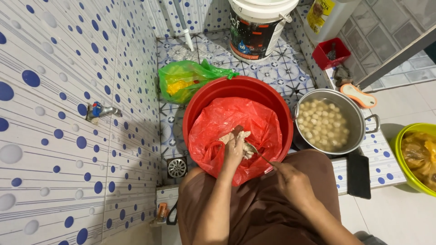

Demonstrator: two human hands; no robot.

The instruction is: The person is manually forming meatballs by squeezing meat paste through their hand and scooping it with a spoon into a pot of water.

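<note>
meatballs (323, 124) already fill much of the pot (359, 119) of water; paste (240, 138) remains in the red bag (213, 127) inside the basin (200, 106). left hand (235, 147) squeezes paste, right hand (293, 181) clenches a spoon (259, 153).

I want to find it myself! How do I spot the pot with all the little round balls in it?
Start at the big round red plastic basin lined with a red plastic bag, in the middle of the floor. Just to its right stands a round silver metal pot with side handles. It alone holds water full of small pale balls.
</note>
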